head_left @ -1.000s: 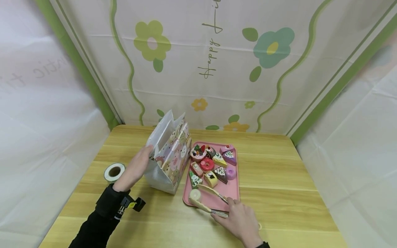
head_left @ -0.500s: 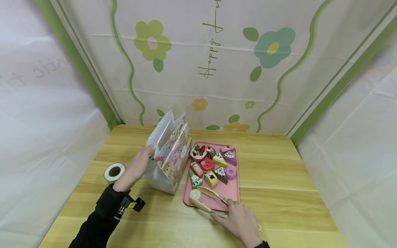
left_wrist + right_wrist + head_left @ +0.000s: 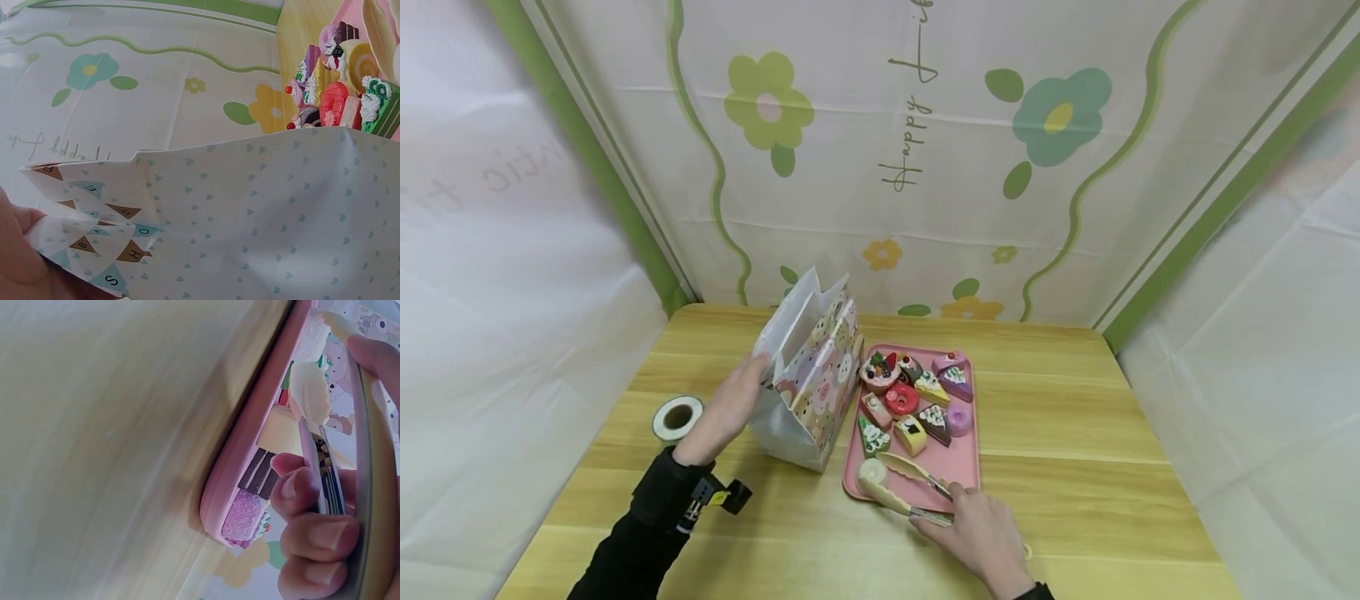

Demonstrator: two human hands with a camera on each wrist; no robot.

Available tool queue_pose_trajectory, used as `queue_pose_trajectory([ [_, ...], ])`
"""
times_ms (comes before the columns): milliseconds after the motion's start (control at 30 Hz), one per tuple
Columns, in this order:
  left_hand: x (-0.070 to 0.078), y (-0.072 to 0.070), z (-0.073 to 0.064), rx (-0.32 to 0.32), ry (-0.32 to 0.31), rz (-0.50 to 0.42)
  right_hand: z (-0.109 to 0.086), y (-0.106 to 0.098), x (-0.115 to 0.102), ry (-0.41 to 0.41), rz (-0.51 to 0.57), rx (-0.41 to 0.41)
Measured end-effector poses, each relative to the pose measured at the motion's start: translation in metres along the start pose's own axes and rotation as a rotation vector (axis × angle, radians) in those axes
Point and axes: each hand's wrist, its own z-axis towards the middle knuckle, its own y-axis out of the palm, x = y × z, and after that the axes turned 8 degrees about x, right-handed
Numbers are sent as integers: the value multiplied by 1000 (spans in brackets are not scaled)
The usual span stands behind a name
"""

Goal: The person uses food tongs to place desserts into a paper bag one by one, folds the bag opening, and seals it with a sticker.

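Note:
My left hand [image 3: 726,408] rests with straight fingers against the near left side of a paper bag [image 3: 820,375], which stands upright with its mouth open. In the left wrist view, that hand [image 3: 19,250] lies along the bag's edge. My right hand [image 3: 977,529] holds food tongs [image 3: 917,471] over the front of a pink tray [image 3: 955,467]. The arms of the tongs are spread, one on each side of a small round cream-white toy cake [image 3: 872,472]. In the right wrist view, the fingers [image 3: 319,534] are curled round the tongs' handles.
On the tray lie several toy cakes, among them a red doughnut [image 3: 901,398], a yellow roll cake [image 3: 910,433] and a green wedge [image 3: 872,436]. The tray's left edge lies close to the bag. A roll of stickers or tape [image 3: 677,417] lies left of my left hand.

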Motion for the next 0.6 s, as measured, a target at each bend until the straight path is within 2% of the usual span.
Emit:
queue_pose_trajectory([
  [233,-1,0,-1,-6,7,-13,-1,2,2,-2,3,19],
  [600,0,0,-1,-9,23,-13,2,-5,11,11,46,-9],
])
